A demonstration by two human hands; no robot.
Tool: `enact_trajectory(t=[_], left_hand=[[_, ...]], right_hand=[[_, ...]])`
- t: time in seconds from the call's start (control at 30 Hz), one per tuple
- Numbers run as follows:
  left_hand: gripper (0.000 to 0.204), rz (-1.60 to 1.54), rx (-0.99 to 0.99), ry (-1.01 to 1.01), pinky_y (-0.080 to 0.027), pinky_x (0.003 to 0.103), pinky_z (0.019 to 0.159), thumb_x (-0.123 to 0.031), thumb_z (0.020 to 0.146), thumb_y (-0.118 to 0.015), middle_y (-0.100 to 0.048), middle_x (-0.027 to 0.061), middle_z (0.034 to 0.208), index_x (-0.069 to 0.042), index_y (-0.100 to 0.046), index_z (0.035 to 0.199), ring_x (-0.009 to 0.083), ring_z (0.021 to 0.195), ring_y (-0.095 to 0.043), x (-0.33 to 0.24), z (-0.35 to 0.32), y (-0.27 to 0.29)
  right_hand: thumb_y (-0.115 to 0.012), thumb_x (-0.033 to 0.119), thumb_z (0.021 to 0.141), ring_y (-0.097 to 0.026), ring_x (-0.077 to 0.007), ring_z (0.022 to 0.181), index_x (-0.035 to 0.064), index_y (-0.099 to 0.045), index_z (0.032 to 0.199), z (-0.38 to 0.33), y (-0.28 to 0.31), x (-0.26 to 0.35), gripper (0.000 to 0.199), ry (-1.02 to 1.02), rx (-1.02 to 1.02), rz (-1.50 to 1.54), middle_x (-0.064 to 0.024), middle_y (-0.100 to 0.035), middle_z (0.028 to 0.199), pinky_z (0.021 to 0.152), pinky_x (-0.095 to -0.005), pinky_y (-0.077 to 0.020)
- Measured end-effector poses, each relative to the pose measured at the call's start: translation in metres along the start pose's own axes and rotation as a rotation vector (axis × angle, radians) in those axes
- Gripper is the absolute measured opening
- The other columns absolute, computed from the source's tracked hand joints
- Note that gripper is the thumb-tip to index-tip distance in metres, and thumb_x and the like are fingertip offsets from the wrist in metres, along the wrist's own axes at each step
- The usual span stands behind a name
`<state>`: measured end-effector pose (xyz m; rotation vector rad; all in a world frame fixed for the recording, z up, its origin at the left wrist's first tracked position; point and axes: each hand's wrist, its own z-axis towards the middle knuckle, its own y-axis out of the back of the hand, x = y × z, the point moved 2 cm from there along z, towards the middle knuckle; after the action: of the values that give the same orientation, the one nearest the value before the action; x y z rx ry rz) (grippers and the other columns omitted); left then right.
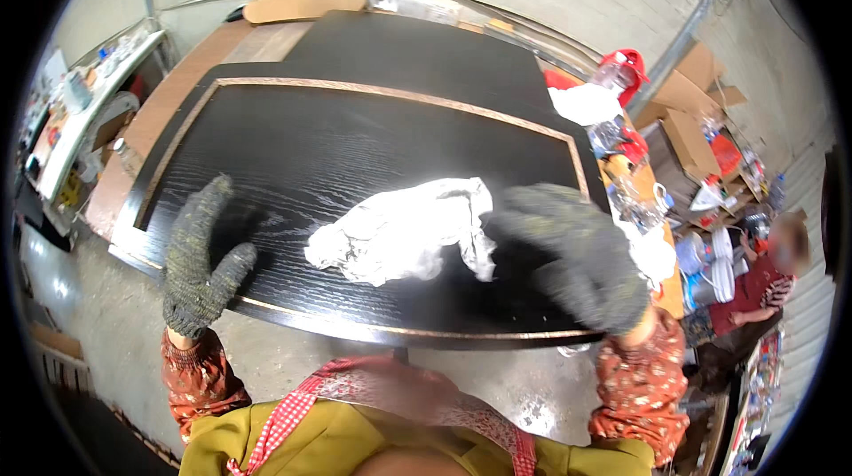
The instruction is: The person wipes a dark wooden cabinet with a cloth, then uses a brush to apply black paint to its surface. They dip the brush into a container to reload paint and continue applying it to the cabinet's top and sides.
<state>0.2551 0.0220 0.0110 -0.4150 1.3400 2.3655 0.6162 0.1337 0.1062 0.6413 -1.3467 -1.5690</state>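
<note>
A black wood-grain panel (293, 143) with a bare wood-coloured strip inset near its edges lies flat before me. On its middle sits a crumpled white cloth (404, 232). My left hand (204, 254), in a dark grey-green knit glove, is over the panel's left part with fingers stretched and thumb apart, holding nothing. Just right of the cloth is my right hand (581, 254), in a matching glove. It is blurred by motion, but its fingers look extended and the thumb separate. Whether its fingertips touch the cloth I cannot tell.
Another black panel (417, 46) lies beyond. Along the right table edge are plastic bags, bottles and a red item (626, 68). Cardboard boxes (692, 134) and white buckets (710, 267) stand farther right, near a person (754, 290). A cluttered white shelf (98, 103) is at left.
</note>
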Motion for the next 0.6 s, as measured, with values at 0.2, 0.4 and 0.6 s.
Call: enact_trajectory(t=[0.2,0.4,0.6], left_hand=[[0.067,0.091,0.199,-0.39,-0.04,0.048,0.096,-0.043,0.075,-0.068,-0.044,0.0274,0.13,-0.007,-0.048,0.128,0.0416,0.116,-0.048,-0.065,0.046,0.0],[0.051,0.023,0.242,-0.725,-0.04,0.048,0.093,-0.032,0.074,-0.063,-0.047,0.0178,0.128,-0.01,-0.053,0.12,0.0371,0.112,-0.049,-0.118,0.095,-0.101],[0.036,0.101,0.327,-0.503,-0.047,0.037,0.087,-0.023,0.075,-0.062,-0.057,0.0108,0.114,-0.008,-0.058,0.108,0.0277,0.102,-0.057,-0.083,0.113,-0.114]], right_hand=[[-0.052,0.012,0.09,-0.057,-0.0275,0.107,0.0,-0.058,0.117,-0.108,0.002,-0.091,0.03,-0.531,-0.335,0.146,-0.0152,-0.061,0.115,0.094,-0.0331,-0.0417],[-0.067,0.027,0.077,-0.042,-0.0429,0.117,0.0058,-0.052,0.124,-0.096,-0.041,-0.079,0.053,-0.514,-0.036,-0.342,-0.0231,-0.047,0.129,0.1,-0.0493,-0.0317],[-0.07,0.022,0.075,-0.046,-0.0407,0.114,0.0038,-0.056,0.118,-0.111,-0.042,-0.098,0.049,-0.491,-0.21,-0.164,-0.0222,-0.051,0.123,0.097,-0.0491,-0.0348]])
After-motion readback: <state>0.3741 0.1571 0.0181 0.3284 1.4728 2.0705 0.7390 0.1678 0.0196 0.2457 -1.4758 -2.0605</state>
